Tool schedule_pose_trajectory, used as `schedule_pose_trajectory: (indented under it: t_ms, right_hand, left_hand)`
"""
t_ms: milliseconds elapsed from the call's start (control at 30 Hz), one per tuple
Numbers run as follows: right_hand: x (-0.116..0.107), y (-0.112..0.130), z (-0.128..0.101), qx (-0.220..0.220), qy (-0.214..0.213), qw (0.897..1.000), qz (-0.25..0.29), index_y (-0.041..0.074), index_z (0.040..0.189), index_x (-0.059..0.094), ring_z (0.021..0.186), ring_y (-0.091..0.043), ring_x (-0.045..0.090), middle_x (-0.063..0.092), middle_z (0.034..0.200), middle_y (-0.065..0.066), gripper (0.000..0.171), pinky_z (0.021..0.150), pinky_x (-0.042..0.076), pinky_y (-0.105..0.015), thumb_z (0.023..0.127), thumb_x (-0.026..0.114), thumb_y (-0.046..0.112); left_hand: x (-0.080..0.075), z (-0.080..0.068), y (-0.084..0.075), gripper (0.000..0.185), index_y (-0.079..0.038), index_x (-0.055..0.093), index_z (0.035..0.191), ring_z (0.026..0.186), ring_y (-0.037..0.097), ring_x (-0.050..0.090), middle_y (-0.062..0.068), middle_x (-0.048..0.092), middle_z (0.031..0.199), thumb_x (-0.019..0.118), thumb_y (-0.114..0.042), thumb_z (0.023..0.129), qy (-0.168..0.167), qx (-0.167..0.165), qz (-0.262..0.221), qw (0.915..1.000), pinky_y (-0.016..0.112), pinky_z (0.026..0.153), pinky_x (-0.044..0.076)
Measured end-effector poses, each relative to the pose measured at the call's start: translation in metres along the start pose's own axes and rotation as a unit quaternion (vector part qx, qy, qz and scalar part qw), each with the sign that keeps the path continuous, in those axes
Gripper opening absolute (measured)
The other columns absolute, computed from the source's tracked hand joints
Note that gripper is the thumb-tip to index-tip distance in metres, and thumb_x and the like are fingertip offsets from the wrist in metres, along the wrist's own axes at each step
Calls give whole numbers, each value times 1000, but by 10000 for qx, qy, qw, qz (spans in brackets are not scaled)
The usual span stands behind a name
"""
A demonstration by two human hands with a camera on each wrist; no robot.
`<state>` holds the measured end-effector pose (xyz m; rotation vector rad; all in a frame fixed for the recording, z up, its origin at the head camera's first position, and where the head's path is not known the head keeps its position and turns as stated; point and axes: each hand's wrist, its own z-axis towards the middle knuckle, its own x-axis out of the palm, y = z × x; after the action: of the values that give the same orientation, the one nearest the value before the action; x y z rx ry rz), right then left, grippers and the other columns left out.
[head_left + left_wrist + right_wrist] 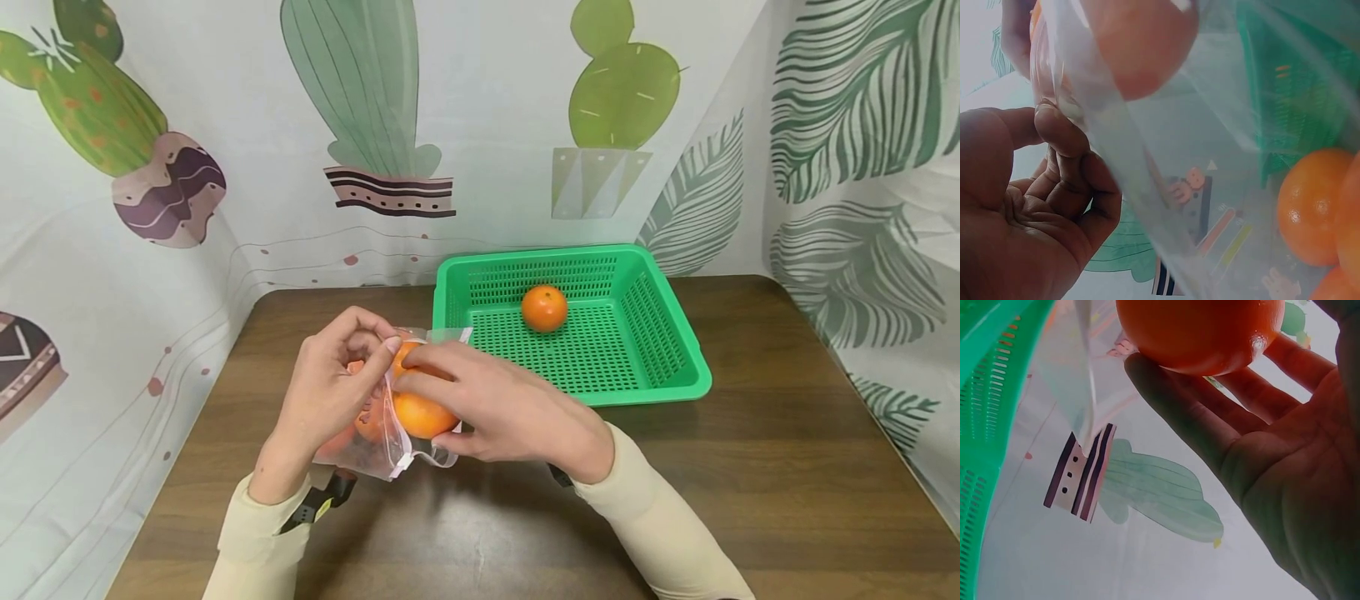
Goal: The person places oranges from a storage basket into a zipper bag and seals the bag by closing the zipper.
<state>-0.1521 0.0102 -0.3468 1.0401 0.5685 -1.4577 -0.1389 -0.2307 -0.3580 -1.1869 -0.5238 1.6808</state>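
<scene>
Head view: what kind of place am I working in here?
Likely a staged tabletop booth, not a real kitchen: a dark wooden table enclosed by cactus-print curtains, with just a green plastic basket and a clear zip bag of oranges.

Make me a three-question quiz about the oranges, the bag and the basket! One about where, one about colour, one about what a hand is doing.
1. Where is the loose orange?
A. In the basket
B. On the table
C. On a plate

2. What colour is the basket?
A. Blue
B. Green
C. Red

3. What is the right hand doing?
A. Lying flat on the table
B. Holding an orange at the bag mouth
C. Lifting the basket

Answers:
1 A, the head view shows it sitting on the basket floor.
2 B, its mesh and rim are bright green.
3 B, its fingers wrap an orange while the left hand pinches the bag edge.
</scene>
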Motion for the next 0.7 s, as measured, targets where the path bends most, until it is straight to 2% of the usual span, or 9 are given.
schedule_pose_trajectory:
  t_ms: [200,700]
  right_hand:
    - [8,-3,3,-51,-37,10000,-57,9,132,64,126,-22,58,62,135,-5,59,114,43,-30,80,90,13]
    - [29,-10,11,111,481,9988,49,13,130,63,120,-19,56,59,134,-2,54,110,43,-29,84,91,25]
  left_hand:
    - [0,0,-1,11,-17,65,104,47,13,55,-9,65,67,72,-9,102,-74,15,-52,10000,26,43,48]
    - [-1,0,-2,12,-18,66,104,52,12,55,-9,65,67,72,-8,101,-40,0,-51,10000,25,46,46]
